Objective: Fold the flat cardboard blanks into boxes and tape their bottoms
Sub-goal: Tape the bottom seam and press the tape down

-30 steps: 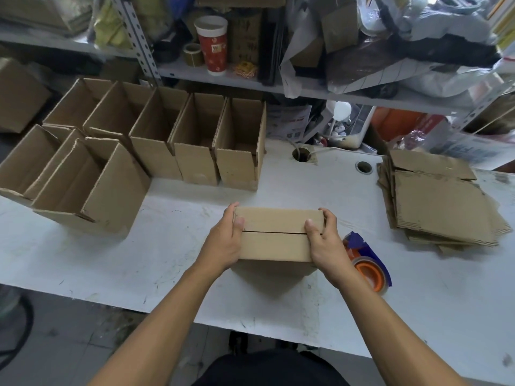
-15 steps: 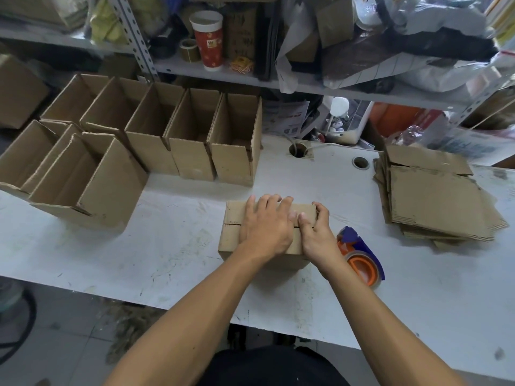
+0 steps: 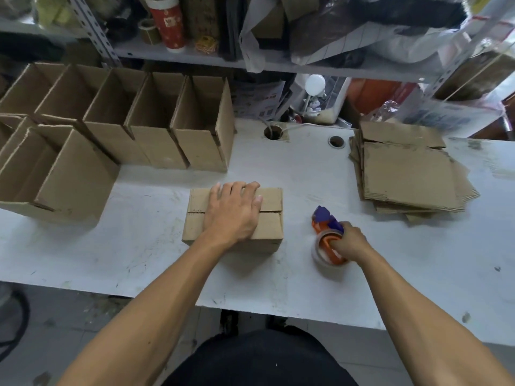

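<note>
The folded box sat bottom-up near the middle of the white table, its two bottom flaps closed, their seam running left to right along the box's long axis. The left hand lay flat across that seam, fingers straight and together, pressing the flaps down. To the right of the box, apart from it, the right hand had its fingers curled round the orange and purple tape dispenser resting on the table (whether it had lifted at all could not be told). The seam's right end lay nearest the dispenser, so the right hand seemed the one to bring tape onto it. Finished boxes stood at far left; flat blanks were stacked at far right.
</note>
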